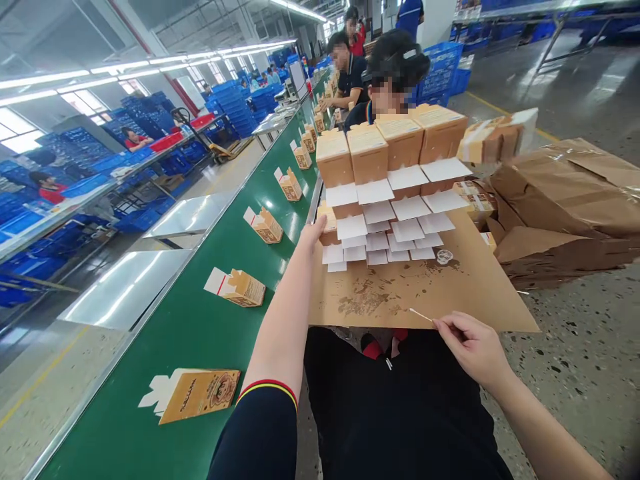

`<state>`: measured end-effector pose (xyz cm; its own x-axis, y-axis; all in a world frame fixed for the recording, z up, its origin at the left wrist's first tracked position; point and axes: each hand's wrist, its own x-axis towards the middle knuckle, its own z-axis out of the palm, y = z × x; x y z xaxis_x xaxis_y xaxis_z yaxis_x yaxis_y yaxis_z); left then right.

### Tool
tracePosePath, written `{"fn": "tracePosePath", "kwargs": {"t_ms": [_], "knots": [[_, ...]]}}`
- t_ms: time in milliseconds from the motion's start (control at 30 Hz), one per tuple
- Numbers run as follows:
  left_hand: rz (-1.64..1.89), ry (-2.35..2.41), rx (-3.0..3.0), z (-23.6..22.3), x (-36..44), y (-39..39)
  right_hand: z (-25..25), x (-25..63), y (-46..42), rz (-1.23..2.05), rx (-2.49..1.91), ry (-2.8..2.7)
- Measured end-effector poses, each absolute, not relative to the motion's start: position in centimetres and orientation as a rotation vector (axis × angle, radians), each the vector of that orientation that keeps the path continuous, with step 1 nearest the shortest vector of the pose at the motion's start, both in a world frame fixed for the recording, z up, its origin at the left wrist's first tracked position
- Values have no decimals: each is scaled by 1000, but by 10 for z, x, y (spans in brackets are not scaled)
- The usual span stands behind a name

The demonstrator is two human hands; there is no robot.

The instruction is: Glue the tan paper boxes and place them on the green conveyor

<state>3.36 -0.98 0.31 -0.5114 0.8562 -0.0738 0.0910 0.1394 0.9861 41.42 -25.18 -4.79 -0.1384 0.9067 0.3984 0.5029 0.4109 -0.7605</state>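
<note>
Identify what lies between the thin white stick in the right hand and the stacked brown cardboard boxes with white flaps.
The head view shows a flat brown sheet, spattered with dark brown stains, between stick and boxes.

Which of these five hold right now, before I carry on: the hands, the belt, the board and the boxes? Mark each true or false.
1. The right hand holds a thin white stick. True.
2. The green belt carries a row of blue crates. False: it carries small brown boxes with open flaps.
3. The left hand lies flat on the belt. False: it is at the side of the stacked boxes.
4. White flaps stick out from the stacked boxes. True.
5. The brown board is spotless. False: it has dark stains.
</note>
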Motion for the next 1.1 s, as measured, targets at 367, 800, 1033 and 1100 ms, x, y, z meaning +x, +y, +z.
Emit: {"fn": "tracePosePath", "kwargs": {"t_ms": [367,800,1033,1100], "knots": [[1748,1388,841,-7,4,-128,-23,465,-213,273,-1495,-1742],[1563,1533,1078,-95,48,-227,-20,462,-82,295,-1757,-2088],[1502,1502,1097,-91,57,-235,-18,480,-97,278,-1700,-2102],[1484,1504,1113,-89,60,-236,-18,475,-120,299,-1650,-2039]]}}
